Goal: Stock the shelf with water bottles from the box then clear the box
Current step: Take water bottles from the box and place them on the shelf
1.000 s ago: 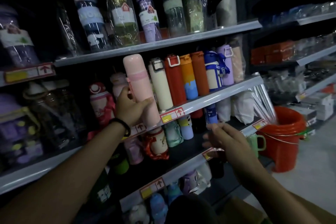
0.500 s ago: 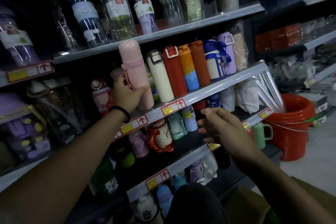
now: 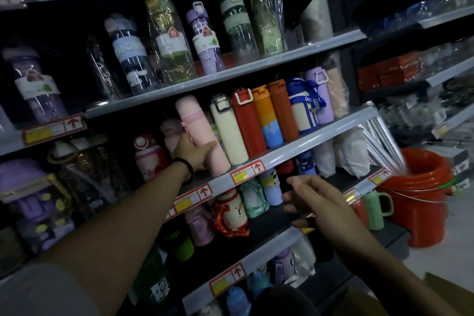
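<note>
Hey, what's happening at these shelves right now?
A person is stocking a shop shelf with drink bottles. Their left hand grips a pink bottle low on its body, standing it at the shelf's front beside a cream bottle. The right hand hovers open lower down, holding nothing.

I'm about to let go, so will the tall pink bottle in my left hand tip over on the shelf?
Probably tippy: the pink bottle is tall, slim and tilted, its base near the shelf edge. It looks rigid, so the left hand's grip should not dent it. Its smooth side may slip.
</note>
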Demonstrator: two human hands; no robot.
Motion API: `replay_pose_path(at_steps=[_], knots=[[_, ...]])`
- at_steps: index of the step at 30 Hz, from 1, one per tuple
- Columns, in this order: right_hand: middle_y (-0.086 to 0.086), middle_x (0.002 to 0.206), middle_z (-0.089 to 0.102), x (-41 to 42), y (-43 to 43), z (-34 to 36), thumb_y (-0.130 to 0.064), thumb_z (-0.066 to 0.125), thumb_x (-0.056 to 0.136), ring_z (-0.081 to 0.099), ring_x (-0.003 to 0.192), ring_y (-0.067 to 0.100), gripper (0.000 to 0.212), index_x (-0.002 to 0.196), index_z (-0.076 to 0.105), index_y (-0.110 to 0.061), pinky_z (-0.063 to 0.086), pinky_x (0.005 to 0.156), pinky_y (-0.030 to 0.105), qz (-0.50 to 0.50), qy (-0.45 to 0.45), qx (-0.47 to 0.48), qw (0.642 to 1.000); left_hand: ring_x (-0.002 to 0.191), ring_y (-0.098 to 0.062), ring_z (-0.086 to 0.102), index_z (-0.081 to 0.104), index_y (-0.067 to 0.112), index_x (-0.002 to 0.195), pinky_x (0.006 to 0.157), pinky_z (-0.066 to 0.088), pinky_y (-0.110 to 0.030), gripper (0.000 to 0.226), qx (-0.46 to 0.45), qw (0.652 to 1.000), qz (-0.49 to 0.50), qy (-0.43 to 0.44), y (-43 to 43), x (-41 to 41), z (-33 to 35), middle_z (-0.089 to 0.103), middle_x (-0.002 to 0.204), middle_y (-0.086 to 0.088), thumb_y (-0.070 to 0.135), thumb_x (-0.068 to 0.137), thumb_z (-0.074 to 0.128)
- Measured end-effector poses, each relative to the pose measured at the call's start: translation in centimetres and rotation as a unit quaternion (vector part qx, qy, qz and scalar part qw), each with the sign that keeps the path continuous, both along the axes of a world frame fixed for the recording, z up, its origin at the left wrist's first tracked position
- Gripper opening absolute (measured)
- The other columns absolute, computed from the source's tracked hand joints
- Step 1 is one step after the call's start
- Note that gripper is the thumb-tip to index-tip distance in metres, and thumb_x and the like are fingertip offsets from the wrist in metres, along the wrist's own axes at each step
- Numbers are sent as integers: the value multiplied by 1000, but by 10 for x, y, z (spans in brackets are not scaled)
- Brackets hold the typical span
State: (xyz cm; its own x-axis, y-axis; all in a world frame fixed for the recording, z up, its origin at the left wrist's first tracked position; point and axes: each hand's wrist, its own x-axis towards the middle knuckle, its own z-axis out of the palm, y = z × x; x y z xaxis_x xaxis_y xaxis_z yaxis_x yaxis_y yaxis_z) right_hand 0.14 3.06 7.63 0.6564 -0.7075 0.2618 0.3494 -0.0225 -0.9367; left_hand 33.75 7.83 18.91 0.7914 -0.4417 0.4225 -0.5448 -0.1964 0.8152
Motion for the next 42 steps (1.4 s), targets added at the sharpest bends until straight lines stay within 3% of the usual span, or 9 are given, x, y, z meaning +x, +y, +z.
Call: replay_pose_path(at_steps=[5, 11, 15, 20, 23, 26, 31, 36, 42], knots=[[9, 108, 74, -2, -5, 1, -39, 56, 105, 73, 100, 28, 23, 111, 71, -23, 58, 78, 36, -9, 14, -1, 1000, 98, -35, 70, 57, 19, 123, 62, 63, -56, 64, 25, 999, -15, 21, -9, -2, 7, 69, 118, -4, 32, 72, 93], [4, 103, 77, -4, -8, -1, -40, 62, 102, 75, 93, 21, 20, 110, 72, -24, 56, 74, 34, -11, 23, 13, 1000, 101, -30, 70, 60, 22, 121, 79, 63, -55, 87, 24, 999, -16, 31, -23, 19, -8, 70, 118, -1, 58, 48, 90], [13, 93, 75, -5, -9, -3, -28, 62, 103, 70, 80, 20, 21, 110, 71, -10, 52, 70, 33, 18, 33, 22, 999, 104, -24, 67, 54, 13, 119, 94, 58, -46, 66, -19, 995, -29, 90, -17, -2, -17, 68, 118, 0, 24, 68, 94], [10, 89, 73, -7, -10, -5, -25, 60, 105, 65, 76, 20, 23, 110, 69, -4, 49, 68, 33, 23, 39, 37, 998, 90, -29, 73, 62, 11, 109, 73, 64, -38, 75, -44, 995, 61, 60, -7, -9, -33, 73, 107, -11, 44, 46, 85], [9, 87, 74, -7, -11, -6, -27, 58, 105, 64, 76, 20, 26, 110, 70, -4, 50, 68, 33, 19, 44, 37, 998, 94, -23, 65, 55, 15, 113, 84, 57, -36, 46, -117, 992, 38, 9, 13, -74, -40, 64, 110, -5, 12, 74, 79], [10, 87, 74, -7, -11, -8, -27, 57, 106, 65, 75, 21, 25, 110, 70, -6, 49, 66, 32, 16, 42, 34, 998, 86, -9, 68, 56, 13, 115, 76, 58, -30, 35, -148, 987, -61, 9, 26, -117, -58, 63, 110, -4, -1, 86, 70], [11, 92, 78, -13, -19, -21, -30, 63, 103, 71, 80, 22, 18, 107, 72, -15, 53, 71, 39, 6, 74, -15, 997, 81, -13, 68, 61, 6, 109, 64, 59, -35, 20, -66, 978, -188, 55, 31, -158, -97, 68, 105, -11, -2, 92, 68], [-1, 69, 72, -35, -27, -45, -18, 63, 103, 65, 58, 10, 18, 104, 69, -1, 47, 51, 24, -20, 134, -21, 991, 87, -25, 71, 63, 11, 112, 63, 59, -38, 18, 61, 943, -303, 121, 13, -195, -135, 70, 100, -8, 6, 96, 68], [30, 93, 72, -83, -45, -85, -15, 63, 103, 65, 73, 29, 16, 101, 70, 0, 48, 49, 22, -51, 245, -1, 968, 82, -23, 72, 65, 21, 107, 65, 56, -40, 14, 187, 894, -388, 123, -22, -223, -191, 71, 94, -7, 14, 97, 70]])
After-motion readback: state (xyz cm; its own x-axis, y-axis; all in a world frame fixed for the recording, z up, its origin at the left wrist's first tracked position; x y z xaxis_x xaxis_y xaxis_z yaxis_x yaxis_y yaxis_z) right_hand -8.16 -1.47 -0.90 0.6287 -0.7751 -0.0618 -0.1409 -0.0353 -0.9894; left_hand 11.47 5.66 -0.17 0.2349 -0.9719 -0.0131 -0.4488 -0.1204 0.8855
